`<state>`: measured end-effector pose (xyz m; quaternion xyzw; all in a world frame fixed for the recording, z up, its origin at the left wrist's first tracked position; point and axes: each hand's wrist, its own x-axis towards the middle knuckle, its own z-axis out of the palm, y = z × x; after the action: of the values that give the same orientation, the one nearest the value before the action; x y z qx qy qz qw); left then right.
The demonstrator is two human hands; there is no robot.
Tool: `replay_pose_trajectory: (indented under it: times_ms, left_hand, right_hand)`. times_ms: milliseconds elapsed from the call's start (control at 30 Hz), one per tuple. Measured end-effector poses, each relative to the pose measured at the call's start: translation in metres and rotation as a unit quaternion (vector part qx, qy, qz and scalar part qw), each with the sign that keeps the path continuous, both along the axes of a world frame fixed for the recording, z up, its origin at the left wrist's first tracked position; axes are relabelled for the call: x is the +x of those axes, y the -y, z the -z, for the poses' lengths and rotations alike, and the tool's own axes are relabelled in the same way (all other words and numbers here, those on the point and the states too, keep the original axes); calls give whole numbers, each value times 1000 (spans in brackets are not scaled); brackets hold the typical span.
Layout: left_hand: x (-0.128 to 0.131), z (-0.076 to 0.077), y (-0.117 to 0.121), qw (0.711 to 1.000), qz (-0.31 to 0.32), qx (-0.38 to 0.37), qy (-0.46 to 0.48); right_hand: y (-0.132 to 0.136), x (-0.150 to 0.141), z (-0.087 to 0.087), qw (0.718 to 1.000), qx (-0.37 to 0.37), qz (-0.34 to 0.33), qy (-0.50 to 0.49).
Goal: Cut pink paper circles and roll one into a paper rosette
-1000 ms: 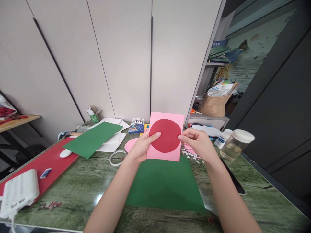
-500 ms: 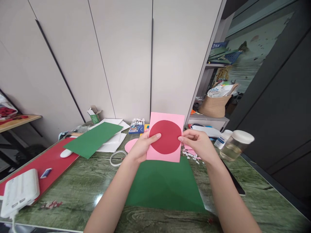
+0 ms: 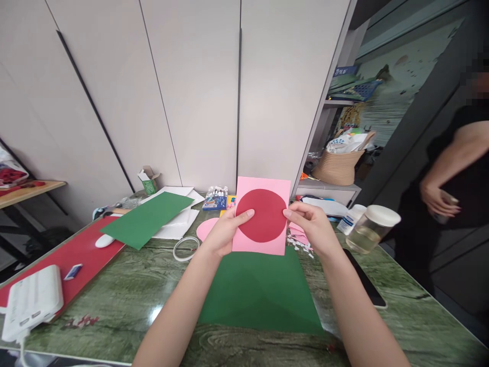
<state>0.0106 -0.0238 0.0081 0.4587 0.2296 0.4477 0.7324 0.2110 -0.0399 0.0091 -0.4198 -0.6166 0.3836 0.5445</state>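
- Nearest, a rectangular dark-green paper sheet [image 3: 260, 293] lies flat on the green, marble-patterned glossy table [image 3: 126, 295], between the two forearms.
- To its right, partly behind the right forearm, lies a flat black-screened device [image 3: 369, 285].
- Above the green sheet's far part, a rectangular pink paper sheet [image 3: 255, 248] is held up facing the wearer, with a round crimson paper disc [image 3: 263, 219] against its front, nearly as wide as the sheet.
- The left hand [image 3: 225, 232] is closed on the left edge: its thumb lies flat across the disc, pressing it to the pink sheet, while the other fingers are behind and mostly hidden.
- The right hand [image 3: 311, 224] pinches the right edge, thumb tip at the disc's rim, forefinger curled close to it with almost no gap, remaining fingers bent.
- Just beyond the right hand are small white paper scraps [image 3: 305, 247]; left of the left wrist lies a coiled white cable [image 3: 174, 250].
- Farther right stands a clear jar with a white lid [image 3: 367, 237].
- Beyond the table's right side, a person in black clothing [image 3: 416, 244] stands holding a small object, its kind unclear.
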Motion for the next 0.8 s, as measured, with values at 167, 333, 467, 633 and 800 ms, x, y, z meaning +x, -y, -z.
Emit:
replay_pose_trajectory:
  times_ms: [167, 333, 467, 633, 800]
  left_hand:
    - [1, 0, -1, 1000, -3, 2, -13]
    - [0, 0, -1, 1000, 11, 0, -17]
    - [-6, -1, -3, 999, 40, 34, 6]
    - [-15, -1, -9, 993, 46, 103, 16]
    - [-19, 1, -11, 993, 65, 95, 23]
  right_hand:
    - [1, -1, -1, 1000, -9, 5, -14]
    - [0, 1, 2, 1000, -3, 30, -3]
    - [-2, 3, 4, 999, 6, 51, 11]
    - [-3, 4, 3, 997, 30, 65, 29]
    - [-2, 5, 2, 996, 36, 68, 35]
